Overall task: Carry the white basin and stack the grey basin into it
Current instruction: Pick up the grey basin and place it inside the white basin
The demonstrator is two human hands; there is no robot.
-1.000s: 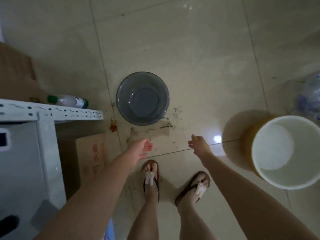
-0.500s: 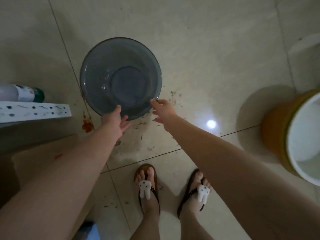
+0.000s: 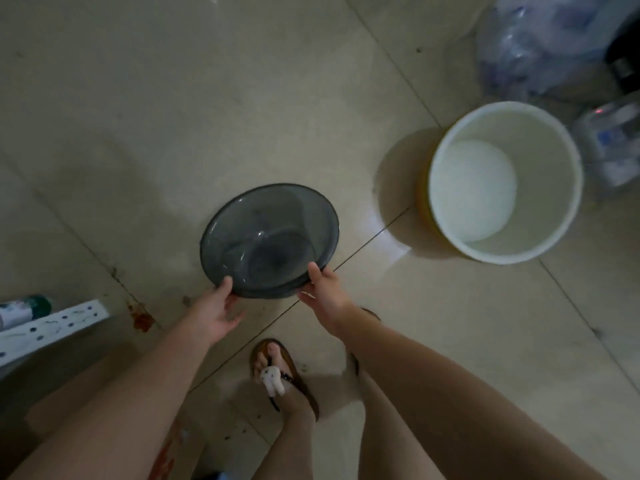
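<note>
The grey basin (image 3: 269, 240) is held clear of the tiled floor (image 3: 173, 133), tilted so that its far rim sits higher and its mouth faces up towards the camera. Both hands hold it at the near rim. The left hand (image 3: 214, 315) has its thumb over the lip at the near left, with the fingers curled beneath; the right hand (image 3: 325, 294) is placed likewise at the near right. Each grip is pinched on the rim, thumb above and fingers below.

The white basin (image 3: 504, 181) stands upright on the floor, mouth open and apparently empty, with an orange outer wall showing on its left side. It lies to the right of the grey basin and somewhat farther from the person, well apart from it. The right hand is the nearer of the two to it.

Judgement: the coming move turns on this rightward, slightly forward offset. The grey basin must travel to the right and settle level over the white mouth. The white mouth appears comparable in width to the grey rim, so whether it seats fully cannot be told.

Clear plastic bottles (image 3: 554, 39) crowd the floor just behind the white basin.
</note>
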